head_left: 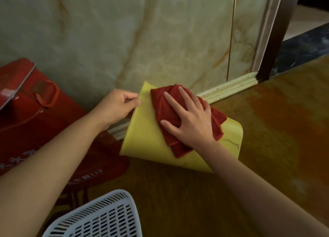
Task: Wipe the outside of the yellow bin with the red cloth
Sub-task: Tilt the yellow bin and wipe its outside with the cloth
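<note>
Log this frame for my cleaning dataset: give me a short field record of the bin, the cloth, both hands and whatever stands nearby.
bin: yellow bin, lying on its side on the floor by the wall
cloth: red cloth, crumpled, spread on the bin's upturned side
right hand: right hand flat on the cloth, fingers spread
left hand: left hand gripping the bin's edge nearest the wall
nearby: white basket at bottom; red box at left

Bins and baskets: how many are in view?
2: the yellow bin lying tipped by the wall under both hands, and a white slotted basket at the bottom edge, partly cut off. Others may sit off-frame.
</note>
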